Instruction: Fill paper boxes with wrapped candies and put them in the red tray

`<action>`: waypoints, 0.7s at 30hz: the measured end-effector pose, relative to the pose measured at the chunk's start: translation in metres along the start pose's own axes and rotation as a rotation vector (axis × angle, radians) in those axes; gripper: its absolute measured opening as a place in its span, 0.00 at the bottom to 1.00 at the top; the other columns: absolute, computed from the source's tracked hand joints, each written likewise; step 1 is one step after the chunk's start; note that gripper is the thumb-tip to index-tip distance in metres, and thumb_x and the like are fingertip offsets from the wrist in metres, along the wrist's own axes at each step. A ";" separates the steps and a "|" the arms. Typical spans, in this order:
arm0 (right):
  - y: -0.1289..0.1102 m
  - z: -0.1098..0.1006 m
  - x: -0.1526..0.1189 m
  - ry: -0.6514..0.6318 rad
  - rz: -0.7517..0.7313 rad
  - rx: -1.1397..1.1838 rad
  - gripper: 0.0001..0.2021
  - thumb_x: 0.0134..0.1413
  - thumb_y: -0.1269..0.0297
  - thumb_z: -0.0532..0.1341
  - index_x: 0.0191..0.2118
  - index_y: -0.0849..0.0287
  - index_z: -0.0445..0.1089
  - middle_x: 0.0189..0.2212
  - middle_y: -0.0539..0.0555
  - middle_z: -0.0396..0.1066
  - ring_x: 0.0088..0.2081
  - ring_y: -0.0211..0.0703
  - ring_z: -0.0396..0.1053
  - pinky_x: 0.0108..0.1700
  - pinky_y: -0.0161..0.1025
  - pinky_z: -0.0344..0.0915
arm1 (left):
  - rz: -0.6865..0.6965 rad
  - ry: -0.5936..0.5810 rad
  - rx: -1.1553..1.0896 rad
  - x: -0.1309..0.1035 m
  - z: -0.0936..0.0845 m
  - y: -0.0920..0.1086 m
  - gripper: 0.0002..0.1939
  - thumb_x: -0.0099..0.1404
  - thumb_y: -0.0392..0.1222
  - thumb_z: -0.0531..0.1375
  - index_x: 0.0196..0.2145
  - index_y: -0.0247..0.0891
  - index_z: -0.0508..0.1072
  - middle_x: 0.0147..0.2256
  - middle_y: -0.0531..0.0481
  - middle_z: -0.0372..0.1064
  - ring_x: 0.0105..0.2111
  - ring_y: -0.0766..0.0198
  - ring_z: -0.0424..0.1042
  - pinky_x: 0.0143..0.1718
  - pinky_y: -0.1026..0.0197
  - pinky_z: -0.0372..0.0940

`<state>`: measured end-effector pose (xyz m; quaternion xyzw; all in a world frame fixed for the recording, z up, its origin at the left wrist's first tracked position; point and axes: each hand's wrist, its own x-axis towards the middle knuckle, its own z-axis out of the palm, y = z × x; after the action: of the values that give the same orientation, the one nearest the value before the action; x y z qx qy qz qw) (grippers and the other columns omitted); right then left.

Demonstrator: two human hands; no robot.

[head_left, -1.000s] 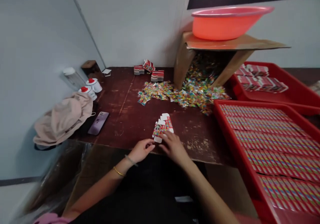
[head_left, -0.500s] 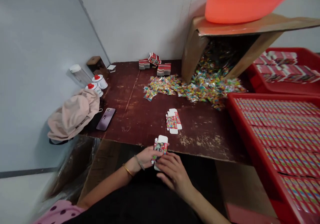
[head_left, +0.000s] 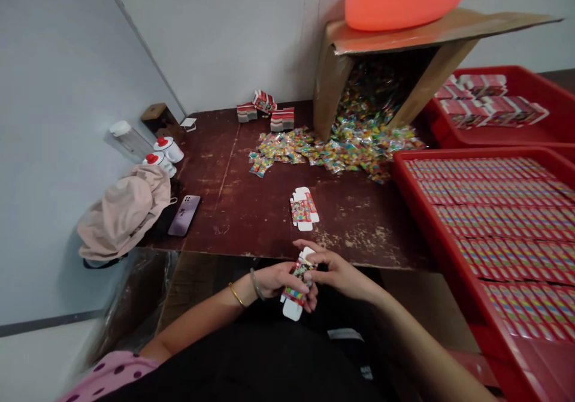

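A small printed carton (head_left: 294, 294) is held at the table's front edge, its white flap sticking out at the lower end. My left hand (head_left: 283, 279) grips its sides, thumb across the front and fingers behind. My right hand (head_left: 335, 270) is closed on the carton's upper end, thumb and fingers at the white top flap. Just beyond, flat unfolded cartons (head_left: 304, 209) lie on the dark red table (head_left: 251, 210). Farther back spread many small wrapped candies (head_left: 332, 153).
Candies spill from a cardboard box (head_left: 330, 72) with an orange basin (head_left: 404, 0) on top. A red tray (head_left: 415, 210) of packed cartons stands right, another red tray (head_left: 530, 132) behind it. A phone (head_left: 184, 215), pink cloth bag (head_left: 126, 210) and stacked cartons (head_left: 282, 120) are also here.
The carton has tilted, its lower flap now showing clearly. My right hand has moved from the lower part up to the top flap. The view has shifted slightly right.
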<state>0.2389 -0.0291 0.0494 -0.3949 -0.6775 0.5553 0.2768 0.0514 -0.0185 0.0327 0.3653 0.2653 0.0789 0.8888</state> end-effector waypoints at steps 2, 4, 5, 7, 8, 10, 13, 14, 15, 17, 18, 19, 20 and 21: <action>-0.001 -0.004 -0.002 0.019 -0.018 0.044 0.12 0.53 0.55 0.63 0.35 0.57 0.76 0.58 0.57 0.62 0.58 0.53 0.61 0.59 0.48 0.57 | 0.046 0.046 0.040 0.002 -0.002 -0.001 0.21 0.45 0.49 0.69 0.29 0.31 0.70 0.26 0.46 0.70 0.24 0.64 0.70 0.28 0.61 0.64; 0.001 0.001 -0.003 0.155 -0.005 0.045 0.12 0.54 0.55 0.62 0.35 0.58 0.75 0.49 0.58 0.70 0.52 0.52 0.66 0.56 0.48 0.61 | 0.169 0.295 0.137 0.009 -0.002 -0.007 0.23 0.43 0.53 0.71 0.26 0.31 0.69 0.22 0.51 0.66 0.20 0.69 0.65 0.25 0.64 0.60; 0.003 0.007 -0.003 0.244 0.012 0.048 0.11 0.55 0.55 0.61 0.36 0.58 0.74 0.44 0.57 0.72 0.48 0.50 0.69 0.53 0.47 0.63 | 0.222 0.414 0.183 0.013 -0.002 -0.010 0.24 0.43 0.54 0.70 0.24 0.31 0.68 0.20 0.53 0.64 0.20 0.71 0.62 0.24 0.65 0.58; 0.008 0.020 -0.005 0.434 0.046 0.066 0.12 0.56 0.55 0.59 0.41 0.56 0.69 0.39 0.56 0.73 0.43 0.48 0.71 0.48 0.46 0.67 | 0.312 0.565 0.245 0.019 0.001 -0.018 0.24 0.47 0.57 0.68 0.24 0.31 0.67 0.21 0.54 0.63 0.21 0.71 0.62 0.24 0.66 0.57; 0.010 0.027 -0.007 0.521 0.063 0.080 0.13 0.57 0.56 0.59 0.45 0.56 0.66 0.40 0.56 0.73 0.43 0.48 0.72 0.47 0.45 0.68 | 0.365 0.613 0.260 0.021 0.003 -0.021 0.23 0.50 0.57 0.66 0.27 0.31 0.68 0.23 0.53 0.64 0.23 0.70 0.63 0.26 0.66 0.59; 0.013 0.039 -0.013 0.644 0.094 0.106 0.17 0.56 0.55 0.59 0.49 0.55 0.60 0.43 0.58 0.72 0.45 0.49 0.72 0.46 0.45 0.69 | 0.489 0.702 0.297 0.019 0.009 -0.024 0.22 0.55 0.54 0.64 0.38 0.34 0.67 0.29 0.52 0.67 0.28 0.67 0.67 0.31 0.66 0.61; 0.013 0.051 -0.026 0.709 0.152 0.124 0.18 0.54 0.55 0.61 0.46 0.55 0.57 0.40 0.58 0.73 0.42 0.49 0.73 0.42 0.43 0.70 | 0.584 0.759 0.409 0.009 0.015 -0.025 0.24 0.58 0.48 0.63 0.48 0.38 0.60 0.32 0.52 0.67 0.32 0.67 0.70 0.34 0.66 0.62; 0.013 0.054 -0.031 0.720 0.167 0.126 0.17 0.54 0.54 0.62 0.45 0.55 0.58 0.38 0.57 0.73 0.40 0.48 0.73 0.40 0.42 0.70 | 0.575 0.735 0.450 0.004 0.016 -0.025 0.23 0.59 0.47 0.62 0.48 0.38 0.60 0.32 0.53 0.67 0.31 0.67 0.70 0.34 0.66 0.62; 0.013 0.057 -0.035 0.734 0.177 0.137 0.17 0.53 0.54 0.62 0.44 0.55 0.58 0.37 0.56 0.73 0.38 0.47 0.73 0.39 0.41 0.70 | 0.555 0.699 0.486 0.000 0.017 -0.025 0.21 0.60 0.46 0.61 0.48 0.38 0.61 0.32 0.52 0.67 0.31 0.67 0.70 0.33 0.66 0.62; 0.013 0.064 -0.043 0.761 0.188 0.201 0.18 0.52 0.53 0.63 0.44 0.54 0.58 0.35 0.54 0.73 0.36 0.46 0.73 0.38 0.40 0.70 | 0.513 0.628 0.522 -0.006 0.018 -0.026 0.18 0.62 0.46 0.59 0.47 0.37 0.63 0.32 0.51 0.68 0.31 0.67 0.70 0.33 0.66 0.62; 0.014 0.068 -0.046 0.779 0.192 0.246 0.18 0.52 0.53 0.63 0.44 0.54 0.59 0.34 0.53 0.73 0.35 0.45 0.73 0.38 0.40 0.70 | 0.493 0.605 0.528 -0.008 0.019 -0.027 0.17 0.62 0.46 0.59 0.47 0.37 0.63 0.33 0.51 0.68 0.31 0.67 0.70 0.34 0.66 0.62; 0.015 0.072 -0.049 0.796 0.198 0.287 0.18 0.52 0.53 0.64 0.44 0.53 0.59 0.34 0.53 0.73 0.34 0.44 0.72 0.37 0.40 0.70 | 0.473 0.589 0.531 -0.009 0.020 -0.029 0.17 0.63 0.46 0.58 0.46 0.37 0.63 0.33 0.50 0.69 0.32 0.67 0.70 0.34 0.66 0.62; 0.016 0.075 -0.051 0.811 0.204 0.316 0.18 0.51 0.53 0.64 0.43 0.53 0.60 0.33 0.52 0.73 0.34 0.44 0.72 0.37 0.39 0.70 | 0.453 0.578 0.532 -0.011 0.021 -0.031 0.17 0.63 0.46 0.58 0.46 0.36 0.64 0.33 0.49 0.70 0.32 0.66 0.70 0.35 0.65 0.62; 0.017 0.079 -0.053 0.821 0.211 0.330 0.17 0.51 0.53 0.64 0.42 0.53 0.61 0.33 0.52 0.72 0.34 0.44 0.72 0.36 0.39 0.70 | 0.434 0.570 0.532 -0.012 0.022 -0.033 0.16 0.63 0.46 0.57 0.46 0.36 0.64 0.34 0.49 0.70 0.33 0.66 0.70 0.35 0.65 0.62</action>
<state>0.2072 -0.1149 0.0185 -0.6001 -0.3700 0.4785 0.5235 0.0509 -0.0596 0.0274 0.5922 0.4280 0.2899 0.6181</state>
